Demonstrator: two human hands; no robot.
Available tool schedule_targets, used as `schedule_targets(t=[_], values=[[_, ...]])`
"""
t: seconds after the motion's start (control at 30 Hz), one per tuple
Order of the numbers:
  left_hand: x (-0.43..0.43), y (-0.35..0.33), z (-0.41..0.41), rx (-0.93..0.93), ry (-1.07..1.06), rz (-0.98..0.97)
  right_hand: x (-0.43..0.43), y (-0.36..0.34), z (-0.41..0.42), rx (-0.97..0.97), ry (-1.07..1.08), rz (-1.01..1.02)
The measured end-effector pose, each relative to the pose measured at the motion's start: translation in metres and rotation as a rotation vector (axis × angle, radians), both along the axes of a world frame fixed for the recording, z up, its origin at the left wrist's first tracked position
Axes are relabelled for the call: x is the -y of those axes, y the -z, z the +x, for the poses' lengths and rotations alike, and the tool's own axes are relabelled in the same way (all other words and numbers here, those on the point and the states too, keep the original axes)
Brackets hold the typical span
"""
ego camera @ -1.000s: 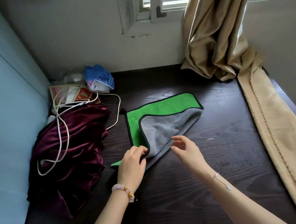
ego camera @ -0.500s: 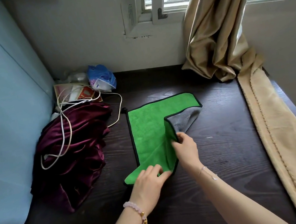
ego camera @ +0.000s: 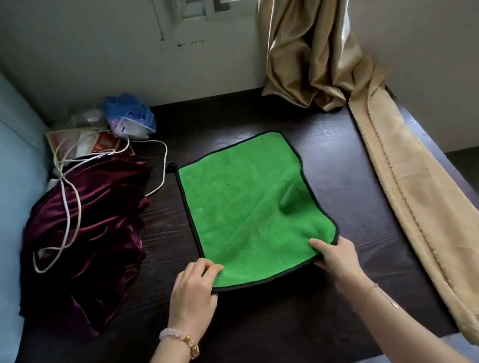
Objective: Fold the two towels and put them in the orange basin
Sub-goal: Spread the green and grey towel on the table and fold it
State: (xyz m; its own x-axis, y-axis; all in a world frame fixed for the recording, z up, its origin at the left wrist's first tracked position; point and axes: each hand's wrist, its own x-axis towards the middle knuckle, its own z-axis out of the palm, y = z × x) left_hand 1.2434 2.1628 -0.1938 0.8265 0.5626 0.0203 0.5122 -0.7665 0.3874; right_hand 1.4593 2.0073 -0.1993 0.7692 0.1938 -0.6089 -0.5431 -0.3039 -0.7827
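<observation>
Flipped flat now, the green towel [ego camera: 251,207] lies green-side up mid-table [ego camera: 287,330]; left hand [ego camera: 192,295] pinches its seven o'clock corner, right hand [ego camera: 336,255] its five o'clock corner. Folding can start; no orange basin visible.

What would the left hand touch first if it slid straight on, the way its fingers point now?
The left hand already grips the green towel at its near corner; sliding on, it would probably cross only more towel.
</observation>
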Motion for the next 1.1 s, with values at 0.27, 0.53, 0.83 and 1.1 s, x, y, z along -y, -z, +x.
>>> schedule_targets(t=[0.27,0.53,0.83,1.1], values=[[0.018,0.003,-0.002,0.053,0.076,-0.093,0.050,0.019,0.000,0.132,-0.037,-0.163],[0.037,0.021,-0.009,-0.033,0.174,-0.103,0.074,0.027,0.010,0.147,0.006,-0.170],[0.034,0.017,-0.019,-0.048,0.250,-0.131,0.069,0.006,0.018,0.549,-0.229,-0.561],[0.028,0.009,-0.002,-0.065,0.119,-0.069,0.048,0.011,0.037,0.796,-0.608,-0.580]])
